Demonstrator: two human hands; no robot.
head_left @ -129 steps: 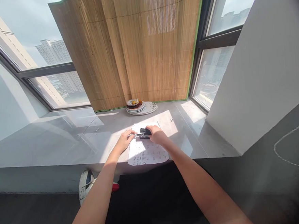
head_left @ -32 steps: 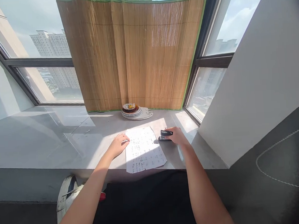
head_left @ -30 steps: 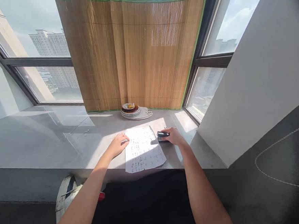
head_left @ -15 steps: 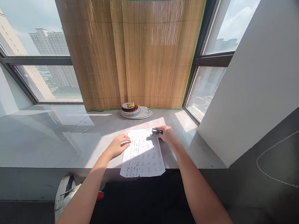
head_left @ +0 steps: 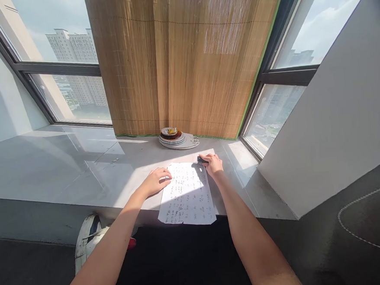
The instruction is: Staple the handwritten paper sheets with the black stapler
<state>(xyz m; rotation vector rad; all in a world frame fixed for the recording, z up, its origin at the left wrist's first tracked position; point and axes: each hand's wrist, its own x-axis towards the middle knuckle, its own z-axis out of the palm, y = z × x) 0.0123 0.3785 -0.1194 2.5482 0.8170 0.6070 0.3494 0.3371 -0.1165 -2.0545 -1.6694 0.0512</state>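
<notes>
A white sheet covered in handwriting (head_left: 187,199) lies on the grey sill, its near edge sticking out past the sill's front. My left hand (head_left: 156,181) rests at the sheet's left edge, fingers loosely spread and holding nothing. At the sheet's upper right corner my right hand (head_left: 213,164) grips a small black stapler-like tool (head_left: 202,160). My fingers partly hide this tool, and its shadow falls on the paper just below.
Stacked plates (head_left: 173,139) stand behind the sheet on the sill (head_left: 64,168), against a bamboo blind (head_left: 185,73). A slanting white wall (head_left: 331,119) bounds the right side. A white shoe (head_left: 86,236) shows below left.
My right hand has shifted the black tool toward the sheet's upper right corner, and it is turned differently. The whole view has tilted slightly. My left hand stays at the left edge.
</notes>
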